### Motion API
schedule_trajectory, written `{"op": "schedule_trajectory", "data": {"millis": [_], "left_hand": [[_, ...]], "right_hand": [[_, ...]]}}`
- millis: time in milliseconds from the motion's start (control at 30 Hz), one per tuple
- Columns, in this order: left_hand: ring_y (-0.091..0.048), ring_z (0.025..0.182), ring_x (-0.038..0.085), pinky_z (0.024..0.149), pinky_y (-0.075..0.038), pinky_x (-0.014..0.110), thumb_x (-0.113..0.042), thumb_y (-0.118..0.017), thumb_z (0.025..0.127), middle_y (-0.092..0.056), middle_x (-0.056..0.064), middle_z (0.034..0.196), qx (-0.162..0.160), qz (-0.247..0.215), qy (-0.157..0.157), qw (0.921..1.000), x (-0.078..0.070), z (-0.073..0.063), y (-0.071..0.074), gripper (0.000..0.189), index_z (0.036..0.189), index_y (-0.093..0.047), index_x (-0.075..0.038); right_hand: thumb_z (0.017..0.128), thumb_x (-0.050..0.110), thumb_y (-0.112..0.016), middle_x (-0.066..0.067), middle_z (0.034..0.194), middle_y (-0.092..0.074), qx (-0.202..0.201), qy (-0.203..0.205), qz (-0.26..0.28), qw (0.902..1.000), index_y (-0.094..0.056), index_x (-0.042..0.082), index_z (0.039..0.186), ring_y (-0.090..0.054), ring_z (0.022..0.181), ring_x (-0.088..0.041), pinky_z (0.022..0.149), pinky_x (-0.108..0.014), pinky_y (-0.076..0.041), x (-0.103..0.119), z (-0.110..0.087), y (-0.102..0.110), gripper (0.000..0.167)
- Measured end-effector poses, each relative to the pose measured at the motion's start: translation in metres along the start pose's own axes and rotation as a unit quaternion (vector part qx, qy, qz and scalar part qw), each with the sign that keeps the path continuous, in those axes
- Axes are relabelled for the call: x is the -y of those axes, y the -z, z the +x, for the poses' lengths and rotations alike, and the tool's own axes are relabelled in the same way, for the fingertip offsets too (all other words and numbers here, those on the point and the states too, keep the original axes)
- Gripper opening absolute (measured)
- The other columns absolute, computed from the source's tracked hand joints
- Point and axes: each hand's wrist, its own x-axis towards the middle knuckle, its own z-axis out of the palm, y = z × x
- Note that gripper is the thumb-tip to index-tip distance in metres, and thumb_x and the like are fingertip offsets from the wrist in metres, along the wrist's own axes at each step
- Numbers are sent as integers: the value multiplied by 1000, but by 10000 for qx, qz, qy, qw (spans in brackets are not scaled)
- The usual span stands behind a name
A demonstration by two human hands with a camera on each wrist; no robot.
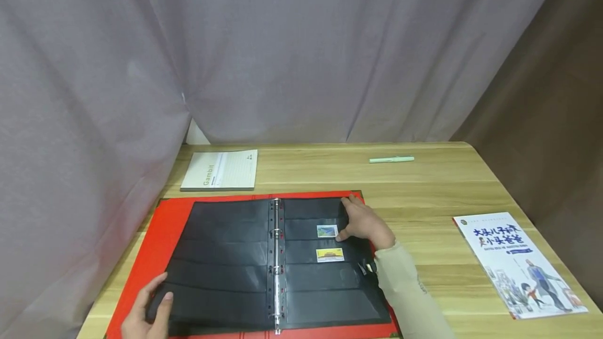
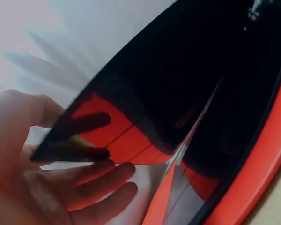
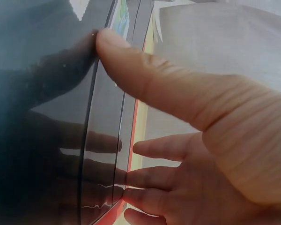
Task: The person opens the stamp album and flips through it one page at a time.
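Observation:
A red stamp album (image 1: pixel 136 255) lies spread on the table, its black pocket pages (image 1: pixel 221 271) joined by metal rings (image 1: pixel 277 271). Two stamps sit in the right page: a blue-green one (image 1: pixel 327 231) above a yellow one (image 1: pixel 330 255). My right hand (image 1: pixel 365 223) lies at the upper right of that page. Its thumb (image 3: pixel 131 70) touches the pocket strip beside the blue-green stamp, while the other fingers extend straight by the page's edge. At the lower left page corner, my left hand (image 1: pixel 148 310) has thumb and fingers spread apart; the glossy page mirrors its fingers (image 2: pixel 107 187).
Behind the album lies a pale notebook (image 1: pixel 219 171) marked Gambit. A light green pen (image 1: pixel 392 159) is near the table's back edge, and a white picture book (image 1: pixel 520 266) is at the right. Grey curtains (image 1: pixel 301 56) hang behind the table.

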Motion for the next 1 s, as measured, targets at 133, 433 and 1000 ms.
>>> {"op": "schedule_trajectory", "data": {"millis": [133, 433, 1000], "left_hand": [[-41, 87, -30, 77, -32, -1, -2, -73, 86, -75, -5, 104, 276, 794, 111, 9964, 7, 4, 1, 32, 119, -71, -4], [-67, 104, 44, 86, -53, 48, -17, -68, 93, -67, 29, 118, 1520, 2059, 681, 9643, 18, 15, 4, 39, 127, -63, 1], [-39, 129, 57, 99, -36, 72, -19, -63, 99, -40, 37, 145, 3299, 2089, -405, 9197, -18, 63, -15, 61, 147, -38, 8]], "right_hand": [[66, 19, -97, -32, 158, -28, -55, -51, -24, 10000, -36, -13, 149, -26, 147, -44, 116, -55, -27, -1, 1, -2, 108], [62, 22, -98, -30, 157, -32, -101, -95, -93, 9999, -39, -13, 147, -28, 147, -44, 117, -54, -27, -3, 3, -2, 109], [63, 28, -98, -29, 156, -35, -94, -87, -338, 9993, -42, -12, 146, -34, 144, -44, 115, -54, -29, -2, -2, 0, 108]]}}
